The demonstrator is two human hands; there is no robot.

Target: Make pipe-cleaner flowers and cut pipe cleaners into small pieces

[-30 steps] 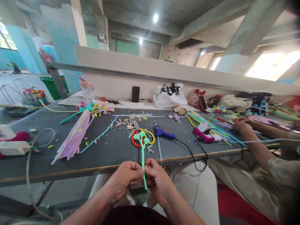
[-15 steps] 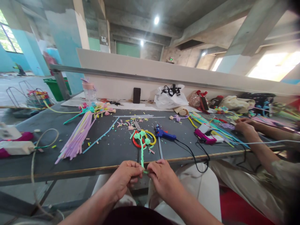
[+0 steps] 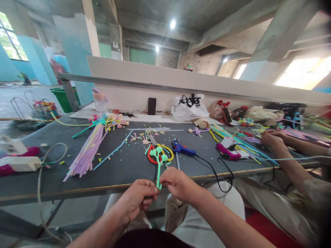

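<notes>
A mint-green pipe-cleaner flower (image 3: 158,168) stands upright in front of me, its fuzzy blossoms at the top and its stem bent at the bottom. My left hand (image 3: 142,194) pinches the lower end of that stem. Close beside it on the right, my right hand (image 3: 177,182) has its fingers closed at the bent tip of the stem; its fingertips are partly hidden. Behind the blossoms lie scissors (image 3: 171,153) with red and yellow handles. To their right rests a blue glue gun (image 3: 184,149) with a black cord.
Purple pipe cleaners (image 3: 86,151) lie bunched at left, near a power strip (image 3: 20,163). Another power strip (image 3: 229,151) sits at right. Cut scraps surround the scissors. Further back are a bottle (image 3: 100,103), a phone (image 3: 152,106) and a white bag (image 3: 190,107). A co-worker's hands (image 3: 271,137) work at right.
My right hand has moved up and turned, folding the stem's lower end from sideways to upward. My left hand keeps its pinch with little movement.
</notes>
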